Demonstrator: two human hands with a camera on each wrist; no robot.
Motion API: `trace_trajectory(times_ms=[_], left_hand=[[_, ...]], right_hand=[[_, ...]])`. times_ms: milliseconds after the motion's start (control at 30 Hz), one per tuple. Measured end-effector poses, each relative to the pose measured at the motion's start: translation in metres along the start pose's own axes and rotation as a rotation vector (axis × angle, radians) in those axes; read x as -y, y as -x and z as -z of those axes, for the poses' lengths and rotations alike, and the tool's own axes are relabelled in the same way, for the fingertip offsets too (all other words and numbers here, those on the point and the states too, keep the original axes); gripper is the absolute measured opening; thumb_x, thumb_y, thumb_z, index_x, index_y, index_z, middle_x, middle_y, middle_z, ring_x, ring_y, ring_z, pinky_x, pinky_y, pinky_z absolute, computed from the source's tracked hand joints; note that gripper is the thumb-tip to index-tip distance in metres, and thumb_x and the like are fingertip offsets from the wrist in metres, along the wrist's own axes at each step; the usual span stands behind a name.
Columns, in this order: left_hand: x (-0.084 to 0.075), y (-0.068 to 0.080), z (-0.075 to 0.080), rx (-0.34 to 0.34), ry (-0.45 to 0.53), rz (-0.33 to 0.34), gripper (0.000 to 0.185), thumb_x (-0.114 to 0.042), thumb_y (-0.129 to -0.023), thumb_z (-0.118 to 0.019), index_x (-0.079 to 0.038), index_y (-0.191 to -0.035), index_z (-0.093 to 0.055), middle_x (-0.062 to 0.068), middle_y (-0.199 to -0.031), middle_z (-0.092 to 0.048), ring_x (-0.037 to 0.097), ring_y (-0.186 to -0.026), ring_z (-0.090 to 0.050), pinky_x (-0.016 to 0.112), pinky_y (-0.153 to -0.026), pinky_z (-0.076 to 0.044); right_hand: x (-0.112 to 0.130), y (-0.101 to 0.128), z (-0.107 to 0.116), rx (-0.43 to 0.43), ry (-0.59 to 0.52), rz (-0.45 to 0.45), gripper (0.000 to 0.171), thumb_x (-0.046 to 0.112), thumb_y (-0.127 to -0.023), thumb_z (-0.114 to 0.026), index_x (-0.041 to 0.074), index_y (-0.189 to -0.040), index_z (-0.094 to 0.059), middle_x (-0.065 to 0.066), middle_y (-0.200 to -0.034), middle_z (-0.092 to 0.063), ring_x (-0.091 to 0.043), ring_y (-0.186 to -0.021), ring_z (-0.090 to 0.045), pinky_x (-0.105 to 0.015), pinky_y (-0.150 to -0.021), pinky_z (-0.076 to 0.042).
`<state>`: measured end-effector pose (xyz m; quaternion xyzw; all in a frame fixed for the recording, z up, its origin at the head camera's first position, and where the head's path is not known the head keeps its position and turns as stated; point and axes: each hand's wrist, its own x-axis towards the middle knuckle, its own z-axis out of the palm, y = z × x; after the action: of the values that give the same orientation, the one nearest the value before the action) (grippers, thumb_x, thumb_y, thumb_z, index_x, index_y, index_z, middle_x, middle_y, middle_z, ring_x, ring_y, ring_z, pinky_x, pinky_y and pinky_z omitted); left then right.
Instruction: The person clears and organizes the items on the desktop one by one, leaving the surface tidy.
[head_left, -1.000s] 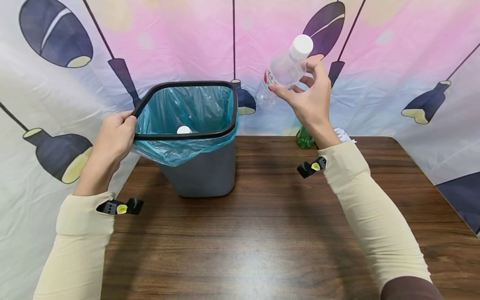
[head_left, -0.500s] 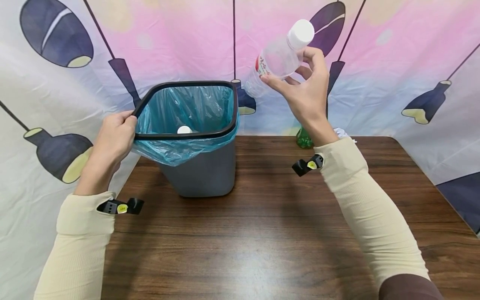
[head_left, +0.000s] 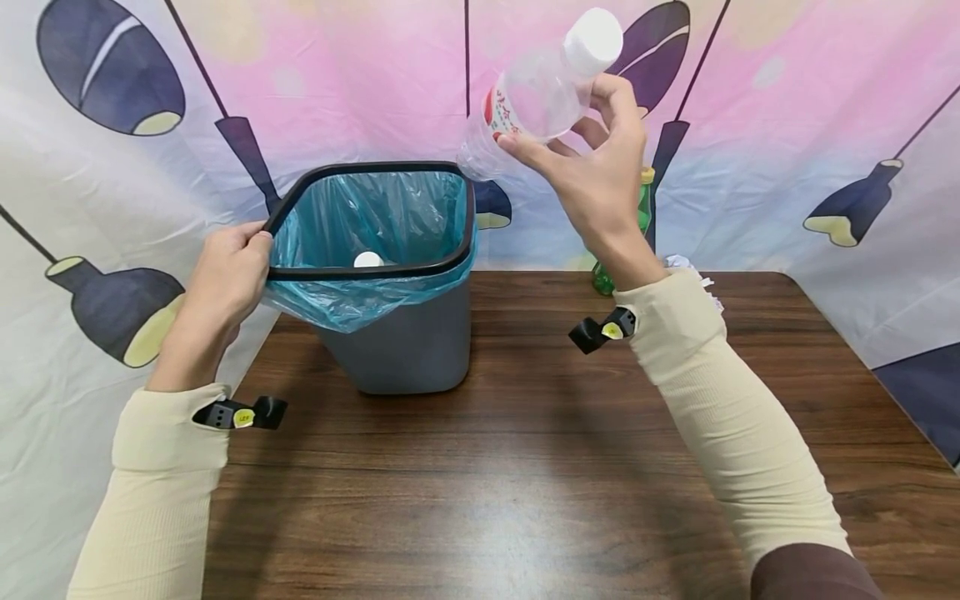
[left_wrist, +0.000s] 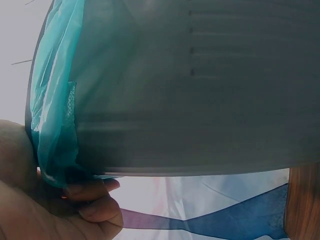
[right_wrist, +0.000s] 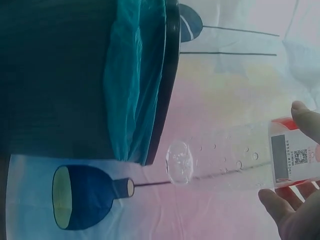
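Head view: right hand point(head_left: 592, 179) raised above the table point(head_left: 525, 467), fingers and thumb wrapped round a clear plastic bottle point(head_left: 528, 100) with a white cap point(head_left: 592, 37) and a red-and-white label. Bottle tilted, cap up and to the right, base down and to the left, hanging in the air just above the far right corner of the grey bin point(head_left: 408, 333). Left hand point(head_left: 225, 279) grips the bin's black rim point(head_left: 375, 271) at its left corner, fingers curled over the edge. Teal liner bag point(head_left: 375, 217) folded out over the rim. A small white round object point(head_left: 368, 259) sits low inside the bin. Behind the right forearm, a green bottle point(head_left: 611, 275) stands at the table's back edge, with something white and crumpled point(head_left: 686, 265) beside it.

Left wrist view: bin wall fills the frame, blurred. Fingertips curl under the bag's bunched edge at the rim; thumb not visible, so the exact clasp is hard to read here.

Right wrist view: bottle lies across the frame, base pointing toward the bin's rim, near but apart from it. Fingers close on the labelled section. Droplets cling inside the clear wall.
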<state>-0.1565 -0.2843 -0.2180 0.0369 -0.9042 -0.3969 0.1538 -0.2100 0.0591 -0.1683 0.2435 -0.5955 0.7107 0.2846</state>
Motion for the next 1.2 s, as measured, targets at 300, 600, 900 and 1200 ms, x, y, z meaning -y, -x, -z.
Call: trace_trajectory(times_ms=[300, 600, 900, 1200], left_hand=[[-0.001, 0.0, 0.001, -0.001, -0.009, -0.001, 0.056, -0.027, -0.106, -0.025, 0.003, -0.145, -0.051, 0.021, -0.121, -0.051, 0.027, -0.107, -0.041, 0.03, -0.084, -0.031], [-0.001, -0.001, 0.0, -0.003, -0.011, -0.003, 0.055, -0.026, -0.105, -0.025, 0.002, -0.144, -0.052, 0.021, -0.119, -0.051, 0.026, -0.105, -0.041, 0.031, -0.082, -0.031], [0.0, 0.0, 0.001, 0.002, -0.011, 0.002, 0.055, -0.026, -0.106, -0.025, 0.003, -0.145, -0.051, 0.021, -0.121, -0.052, 0.027, -0.107, -0.041, 0.031, -0.083, -0.032], [0.0, -0.001, 0.001, -0.004, -0.026, -0.009, 0.055, -0.026, -0.106, -0.025, 0.002, -0.144, -0.053, 0.022, -0.119, -0.054, 0.027, -0.105, -0.042, 0.03, -0.083, -0.032]], right_hand=[[0.006, 0.001, -0.014, 0.034, -0.056, -0.026, 0.065, -0.008, -0.07, -0.087, -0.002, -0.123, -0.051, -0.012, -0.121, -0.058, -0.026, -0.11, -0.065, -0.033, -0.094, -0.053], [0.007, 0.004, -0.026, 0.083, -0.066, -0.043, 0.062, -0.008, -0.074, -0.085, -0.004, -0.125, -0.05, -0.013, -0.123, -0.057, -0.025, -0.111, -0.065, -0.033, -0.095, -0.052], [0.005, 0.006, -0.036, 0.13, -0.08, -0.09, 0.065, -0.007, -0.075, -0.084, -0.004, -0.13, -0.049, -0.014, -0.123, -0.056, -0.025, -0.112, -0.065, -0.032, -0.096, -0.052], [0.002, 0.01, -0.042, 0.174, -0.066, -0.097, 0.066, -0.006, -0.077, -0.083, -0.005, -0.132, -0.048, -0.014, -0.123, -0.056, -0.024, -0.112, -0.065, -0.031, -0.097, -0.051]])
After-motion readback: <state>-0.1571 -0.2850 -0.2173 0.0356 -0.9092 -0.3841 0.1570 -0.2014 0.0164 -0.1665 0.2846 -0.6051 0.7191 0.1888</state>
